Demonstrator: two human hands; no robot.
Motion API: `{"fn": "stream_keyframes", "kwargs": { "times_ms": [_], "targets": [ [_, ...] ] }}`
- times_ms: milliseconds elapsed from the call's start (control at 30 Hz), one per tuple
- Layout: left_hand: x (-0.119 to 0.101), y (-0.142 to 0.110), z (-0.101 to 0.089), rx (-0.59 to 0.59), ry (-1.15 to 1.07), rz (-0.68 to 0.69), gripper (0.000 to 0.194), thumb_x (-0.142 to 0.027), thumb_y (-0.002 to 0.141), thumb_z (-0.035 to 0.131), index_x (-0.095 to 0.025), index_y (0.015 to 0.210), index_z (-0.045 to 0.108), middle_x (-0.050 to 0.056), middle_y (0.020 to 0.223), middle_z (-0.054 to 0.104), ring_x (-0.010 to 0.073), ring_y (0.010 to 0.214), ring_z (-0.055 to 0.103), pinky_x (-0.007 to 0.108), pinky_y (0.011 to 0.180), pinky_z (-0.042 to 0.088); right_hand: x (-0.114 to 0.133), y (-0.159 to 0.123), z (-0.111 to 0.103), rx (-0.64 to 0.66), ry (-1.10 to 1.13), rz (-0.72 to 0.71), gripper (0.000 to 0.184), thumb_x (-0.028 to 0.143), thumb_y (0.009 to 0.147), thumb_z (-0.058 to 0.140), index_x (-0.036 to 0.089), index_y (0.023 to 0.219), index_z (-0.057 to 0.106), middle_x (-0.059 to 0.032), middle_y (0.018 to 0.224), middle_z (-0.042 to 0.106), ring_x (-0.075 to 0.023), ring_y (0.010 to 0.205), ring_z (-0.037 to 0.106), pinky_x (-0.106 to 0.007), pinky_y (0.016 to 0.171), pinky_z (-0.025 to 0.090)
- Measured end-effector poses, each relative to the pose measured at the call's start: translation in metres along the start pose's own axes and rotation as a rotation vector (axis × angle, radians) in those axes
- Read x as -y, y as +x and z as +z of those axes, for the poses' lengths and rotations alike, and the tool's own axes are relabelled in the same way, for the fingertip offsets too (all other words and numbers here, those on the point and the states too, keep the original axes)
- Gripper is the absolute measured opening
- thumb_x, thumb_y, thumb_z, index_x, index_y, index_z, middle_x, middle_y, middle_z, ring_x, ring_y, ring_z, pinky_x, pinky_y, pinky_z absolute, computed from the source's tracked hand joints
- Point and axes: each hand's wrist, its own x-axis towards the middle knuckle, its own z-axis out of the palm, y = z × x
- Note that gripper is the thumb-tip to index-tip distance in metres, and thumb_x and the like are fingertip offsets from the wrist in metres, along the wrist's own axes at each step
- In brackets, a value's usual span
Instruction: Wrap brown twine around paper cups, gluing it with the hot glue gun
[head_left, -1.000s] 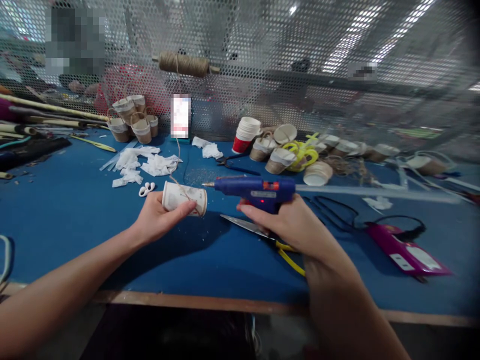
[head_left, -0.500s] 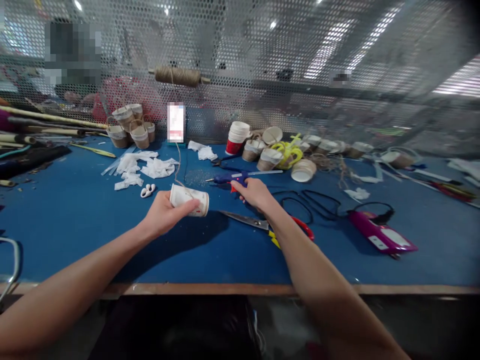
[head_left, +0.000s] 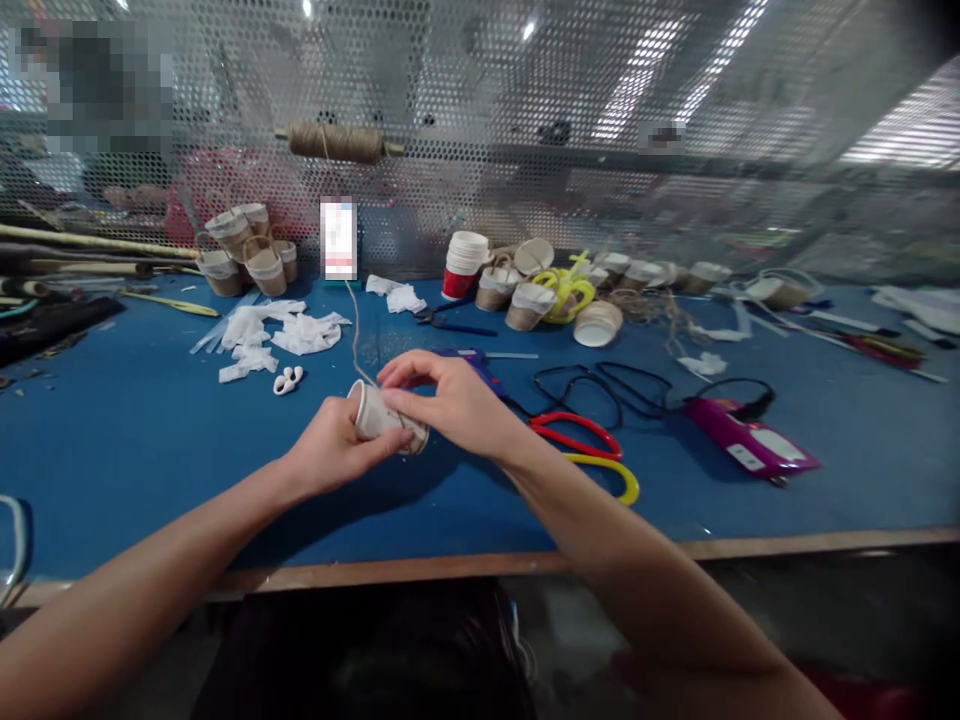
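Observation:
My left hand [head_left: 330, 450] grips a small white paper cup [head_left: 373, 413] lying sideways above the blue table [head_left: 135, 440]. My right hand [head_left: 450, 400] is closed over the cup's other end, fingers pinched on it. A brown twine strand [head_left: 354, 330] runs from the cup up towards the twine spool [head_left: 337, 143] on the mesh wall. The blue glue gun [head_left: 480, 360] lies on the table just behind my right hand.
Scissors with red and yellow handles [head_left: 592, 455] lie right of my hands, beside a black cable [head_left: 600, 385] and a pink device [head_left: 750, 447]. Twine-wrapped cups [head_left: 240, 245], a cup stack [head_left: 461, 265], white scraps [head_left: 285, 330] and yellow loops [head_left: 566, 290] line the back.
My right hand set the blue glue gun down on the table behind, then came back and closed on the cup held in my left hand.

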Motion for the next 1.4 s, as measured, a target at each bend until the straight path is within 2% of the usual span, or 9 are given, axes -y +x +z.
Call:
{"fn": "stream_keyframes", "kwargs": {
  "times_ms": [100,200,367,433,533,633,800,1000,1400],
  "targets": [
    [-0.001,0.002,-0.001,0.023,-0.209,-0.112,0.018,-0.03,0.068,0.063,-0.013,0.065,0.064,0.002,0.059,0.064,0.0108,0.051,0.053,0.021,0.053,0.045,-0.006,-0.003,-0.001,-0.083,0.095,0.072,0.012,0.027,0.074,0.056,0.015,0.073,0.056,-0.0011,0.074,0.058,-0.0107,0.067,0.053,-0.025,0.064,0.043],
    [-0.004,0.003,-0.002,0.027,-0.353,-0.188,0.018,-0.03,0.067,0.065,-0.012,0.069,0.065,0.004,0.067,0.068,0.0126,0.058,0.058,0.024,0.061,0.048,-0.009,-0.004,-0.003,-0.067,0.143,0.11,0.018,0.032,0.078,0.052,0.014,0.078,0.056,-0.0006,0.072,0.057,-0.0097,0.065,0.051,-0.023,0.061,0.042],
    [-0.009,-0.001,0.001,0.039,-0.223,-0.164,0.015,-0.028,0.066,0.065,-0.013,0.063,0.063,-0.001,0.054,0.061,0.009,0.047,0.049,0.019,0.047,0.04,-0.009,-0.006,-0.004,0.121,0.128,0.165,0.021,0.033,0.074,0.058,0.014,0.082,0.057,-0.0026,0.081,0.058,-0.0104,0.068,0.051,-0.025,0.062,0.042],
    [-0.009,-0.002,0.002,0.041,-0.132,-0.151,0.017,-0.028,0.065,0.065,-0.013,0.059,0.062,-0.002,0.048,0.056,0.0077,0.044,0.043,0.018,0.042,0.034,-0.008,-0.006,-0.004,0.142,0.131,0.15,0.016,0.029,0.074,0.058,0.014,0.078,0.056,-0.003,0.083,0.058,-0.011,0.071,0.052,-0.026,0.067,0.042],
    [-0.009,-0.002,0.001,0.021,-0.142,-0.174,0.017,-0.028,0.065,0.066,-0.012,0.059,0.063,-0.002,0.049,0.057,0.0079,0.045,0.045,0.019,0.044,0.035,-0.008,-0.008,-0.006,0.058,0.111,0.151,0.012,0.027,0.075,0.056,0.014,0.075,0.055,-0.0021,0.078,0.058,-0.0109,0.07,0.052,-0.026,0.067,0.042],
    [-0.007,0.002,-0.003,-0.003,-0.371,-0.245,0.019,-0.03,0.065,0.067,-0.012,0.072,0.066,0.002,0.066,0.067,0.0113,0.057,0.056,0.021,0.058,0.045,-0.008,-0.009,-0.008,-0.088,0.118,0.153,0.013,0.027,0.075,0.057,0.015,0.074,0.053,-0.0001,0.071,0.056,-0.0095,0.063,0.05,-0.024,0.061,0.041],
    [-0.004,0.007,-0.009,0.029,-0.595,-0.324,0.025,-0.021,0.059,0.073,-0.012,0.082,0.067,0.007,0.082,0.07,0.0146,0.07,0.062,0.024,0.068,0.047,-0.01,-0.009,-0.01,-0.241,0.252,0.034,0.015,0.024,0.071,0.062,0.017,0.083,0.056,0.0022,0.071,0.056,-0.0088,0.066,0.052,-0.024,0.064,0.043],
    [-0.006,0.006,-0.007,0.1,-0.603,-0.39,0.021,-0.018,0.061,0.071,-0.011,0.08,0.068,0.006,0.078,0.071,0.0124,0.064,0.062,0.022,0.064,0.046,-0.013,-0.008,-0.008,-0.296,0.279,0.013,0.013,0.025,0.069,0.064,0.018,0.08,0.06,0.0011,0.074,0.06,-0.0101,0.069,0.055,-0.026,0.069,0.046],
    [-0.01,0.006,-0.008,0.077,-0.658,-0.42,0.016,-0.016,0.06,0.072,-0.012,0.075,0.068,0.003,0.071,0.07,0.0114,0.06,0.061,0.021,0.062,0.047,-0.014,-0.009,-0.008,-0.347,0.255,0.021,0.012,0.025,0.069,0.065,0.017,0.078,0.06,0.0008,0.072,0.061,-0.0106,0.068,0.055,-0.027,0.068,0.046]
  ]
}}
